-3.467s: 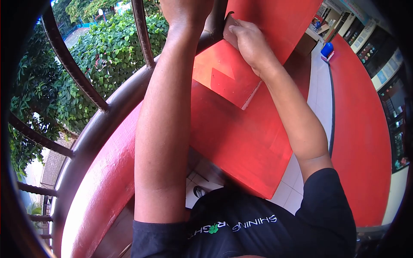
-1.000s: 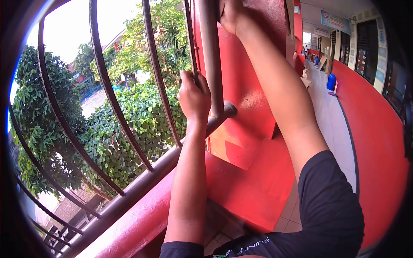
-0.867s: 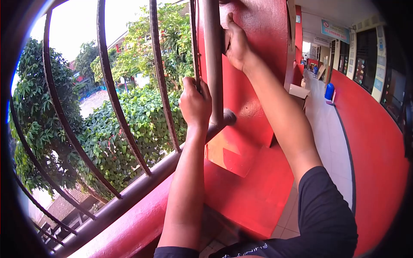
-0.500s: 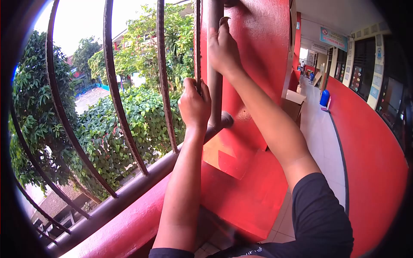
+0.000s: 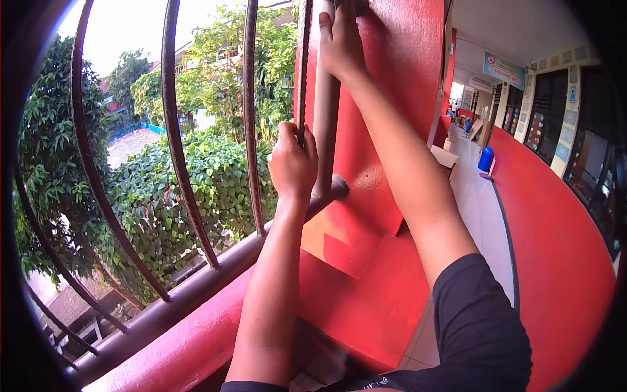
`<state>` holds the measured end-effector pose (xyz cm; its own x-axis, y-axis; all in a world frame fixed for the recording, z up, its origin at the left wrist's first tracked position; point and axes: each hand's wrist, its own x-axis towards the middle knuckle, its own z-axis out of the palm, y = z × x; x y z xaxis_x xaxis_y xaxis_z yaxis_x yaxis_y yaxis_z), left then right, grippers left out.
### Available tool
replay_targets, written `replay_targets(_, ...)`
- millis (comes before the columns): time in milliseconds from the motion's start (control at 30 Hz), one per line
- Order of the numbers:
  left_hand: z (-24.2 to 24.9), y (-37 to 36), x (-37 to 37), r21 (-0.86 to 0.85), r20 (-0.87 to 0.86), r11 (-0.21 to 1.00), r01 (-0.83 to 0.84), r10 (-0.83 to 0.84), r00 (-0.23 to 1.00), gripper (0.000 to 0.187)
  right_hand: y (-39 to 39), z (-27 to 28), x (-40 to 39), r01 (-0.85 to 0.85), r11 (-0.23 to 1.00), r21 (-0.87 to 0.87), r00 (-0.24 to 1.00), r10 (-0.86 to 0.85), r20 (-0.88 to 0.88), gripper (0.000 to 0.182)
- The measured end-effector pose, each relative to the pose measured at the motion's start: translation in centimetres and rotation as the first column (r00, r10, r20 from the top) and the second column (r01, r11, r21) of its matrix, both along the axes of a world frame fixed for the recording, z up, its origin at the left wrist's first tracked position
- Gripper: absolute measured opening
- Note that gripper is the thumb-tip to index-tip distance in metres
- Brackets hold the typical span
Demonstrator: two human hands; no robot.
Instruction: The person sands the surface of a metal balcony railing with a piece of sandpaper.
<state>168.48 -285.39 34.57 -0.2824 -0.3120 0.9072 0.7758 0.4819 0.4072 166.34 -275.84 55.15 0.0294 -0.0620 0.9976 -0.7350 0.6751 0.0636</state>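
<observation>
My left hand [image 5: 292,160] is closed round a thin ribbed vertical bar [image 5: 302,72] of the dark metal railing. Higher up and to the right, my right hand [image 5: 341,47] lies against the thick round post [image 5: 325,130] near the top edge of the view. Its thumb points up along the near side of the post, and the other fingers are partly cut off by the frame edge. Whether it holds anything cannot be made out. Behind the post rises a glossy red pillar [image 5: 392,85].
The bottom rail [image 5: 189,284] runs diagonally above a red ledge [image 5: 196,333]. More bars stand at the left, with trees [image 5: 196,176] beyond. At the right are a tiled corridor [image 5: 480,215], a curved red wall [image 5: 555,242], a blue bin [image 5: 486,158] and a cardboard box [image 5: 444,157].
My right hand has moved up along the post, and the dark curved piece seen above its fingers is out of sight. My left hand keeps its grip on the bar. The view has shifted slightly.
</observation>
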Motion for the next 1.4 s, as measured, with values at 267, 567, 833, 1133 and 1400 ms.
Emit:
replay_targets(267,0.0,0.0,0.3,-0.022,0.037,0.998,-0.054,0.055,0.998,0.017,0.9,-6.4,-1.7,0.120,0.993,0.015,0.993,-0.120,0.004,0.068)
replay_targets(567,0.2,-0.2,0.3,-0.013,-0.002,0.999,-0.034,0.034,0.999,0.018,-0.4,-3.3,-3.1,0.170,0.986,0.000,0.969,-0.167,-0.181,0.064)
replay_targets(833,0.2,-0.1,0.3,0.004,-0.011,1.000,0.003,-0.003,1.000,0.022,-1.9,-2.5,-1.2,0.265,0.964,-0.031,0.963,-0.266,-0.039,0.069)
replay_targets(1133,0.2,-0.2,0.4,-0.011,0.004,1.000,0.011,-0.011,1.000,0.020,-1.3,-3.9,-1.5,0.182,0.979,-0.088,0.955,-0.198,-0.220,0.058)
replay_targets(1400,0.2,-0.2,0.3,-0.003,-0.021,1.000,-0.024,0.024,0.999,0.017,-1.0,-2.3,-1.4,0.147,0.951,-0.272,0.978,-0.181,-0.105,0.042)
